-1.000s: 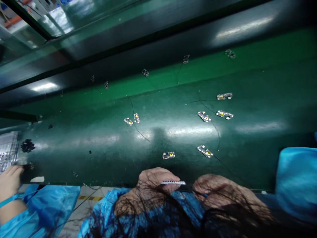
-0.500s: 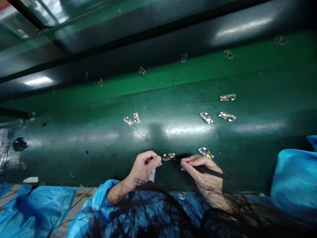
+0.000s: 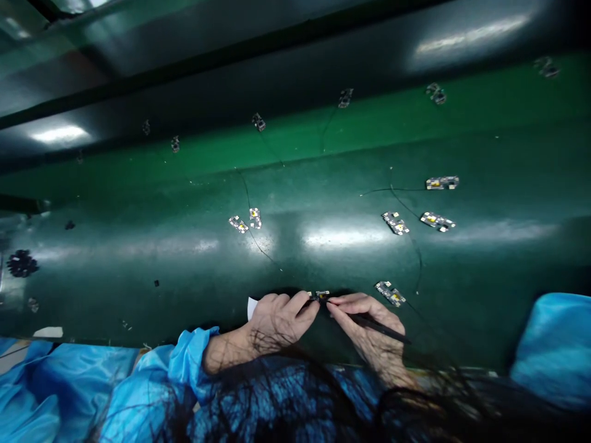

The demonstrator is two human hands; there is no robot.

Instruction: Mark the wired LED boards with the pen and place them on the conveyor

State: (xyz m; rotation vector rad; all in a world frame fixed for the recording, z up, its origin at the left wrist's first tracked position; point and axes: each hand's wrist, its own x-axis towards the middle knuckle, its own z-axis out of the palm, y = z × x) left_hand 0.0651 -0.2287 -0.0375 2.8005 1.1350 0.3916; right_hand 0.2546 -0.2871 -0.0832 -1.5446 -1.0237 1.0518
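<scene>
A small circuit board (image 3: 322,295) lies on the green tabletop between my hands, its left part covered by fingers. My left hand (image 3: 279,317) is closed, with thumb and forefinger gripping that board's left end. A white paper piece (image 3: 252,307) sticks out behind this hand; how it is held is hidden. My right hand (image 3: 372,329) is closed around slim black tweezers (image 3: 381,328), their tip close to the board's right end. Whether the tip touches it, I cannot tell. Another circuit board (image 3: 390,293) with a thin black wire rests just beyond my right hand.
Several wired circuit boards lie farther off, including a pair (image 3: 255,218) ahead and a group (image 3: 438,221) to the right. More sit along the bright green strip (image 3: 295,144). A black cluster of parts (image 3: 22,263) is at far left. Blue fabric (image 3: 549,344) shows at right.
My left hand has moved right onto the board and now covers its left part. The white piece now shows at that hand's left side. The tweezers stay by the board; the view shifted slightly.
</scene>
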